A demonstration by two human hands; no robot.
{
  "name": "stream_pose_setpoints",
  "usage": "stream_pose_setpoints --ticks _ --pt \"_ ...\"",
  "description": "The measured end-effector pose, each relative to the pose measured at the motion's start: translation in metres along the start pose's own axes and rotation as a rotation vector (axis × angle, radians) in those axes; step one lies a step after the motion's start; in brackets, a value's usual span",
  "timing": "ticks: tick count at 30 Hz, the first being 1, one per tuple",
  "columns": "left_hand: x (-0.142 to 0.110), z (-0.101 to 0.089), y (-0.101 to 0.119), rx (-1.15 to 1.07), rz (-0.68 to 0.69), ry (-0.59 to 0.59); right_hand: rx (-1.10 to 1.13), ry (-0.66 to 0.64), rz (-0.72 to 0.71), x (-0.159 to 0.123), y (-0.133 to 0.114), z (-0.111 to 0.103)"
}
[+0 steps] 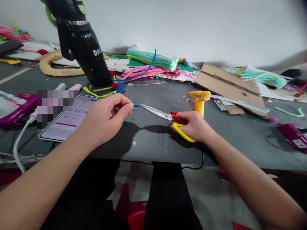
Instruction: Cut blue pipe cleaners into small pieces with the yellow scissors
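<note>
My left hand is pinched on a short piece of blue pipe cleaner, whose end pokes out past the fingertips. My right hand grips scissors with red and yellow handles. Their blades look closed or nearly so, and the tips point left, touching or almost touching the blue end. Small blue bits lie on the table below my left fingers. Just behind my right hand stands a yellow hot glue gun with a clear glue stick in its back.
A black bottle stands at the back left, near a phone. Bundles of pastel pipe cleaners and pink ones lie along the wall. Cardboard sits right of them. Purple power strips are at both sides.
</note>
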State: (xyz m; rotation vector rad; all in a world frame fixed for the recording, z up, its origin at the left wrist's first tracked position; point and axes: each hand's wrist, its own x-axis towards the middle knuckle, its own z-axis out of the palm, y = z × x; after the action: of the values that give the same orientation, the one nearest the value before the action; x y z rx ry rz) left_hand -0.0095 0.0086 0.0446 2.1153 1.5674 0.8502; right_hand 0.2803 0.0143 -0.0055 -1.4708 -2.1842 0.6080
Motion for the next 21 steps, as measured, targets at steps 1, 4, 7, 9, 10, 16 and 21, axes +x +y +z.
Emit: stream_pose_setpoints --ticks 1,4,7,9,10,16,21 --pt "-0.0001 0.0 0.0001 0.006 0.001 0.005 0.002 0.001 0.005 -0.0002 0.0004 0.0003" --pt "-0.0006 0.0001 0.0005 0.02 0.001 0.019 -0.001 -0.01 0.016 -0.0009 0.0009 0.0004" --pt "-0.0007 0.0 0.0011 0.028 0.0 0.027 -0.01 -0.021 0.011 -0.0013 0.0003 -0.0004" --pt "-0.0007 0.0 0.0013 0.028 -0.001 0.025 -0.014 -0.027 0.005 -0.0012 -0.0004 -0.0011" --pt "-0.0007 0.0 0.0012 0.026 0.0 0.023 -0.015 -0.03 0.003 -0.0011 -0.0009 -0.0015" --pt "-0.0006 0.0005 -0.0014 0.026 0.026 0.017 -0.013 -0.035 0.008 -0.0007 -0.0032 -0.002" --pt "0.0001 0.0008 -0.001 0.042 0.013 0.016 -0.006 -0.032 0.002 -0.0006 -0.0017 -0.001"
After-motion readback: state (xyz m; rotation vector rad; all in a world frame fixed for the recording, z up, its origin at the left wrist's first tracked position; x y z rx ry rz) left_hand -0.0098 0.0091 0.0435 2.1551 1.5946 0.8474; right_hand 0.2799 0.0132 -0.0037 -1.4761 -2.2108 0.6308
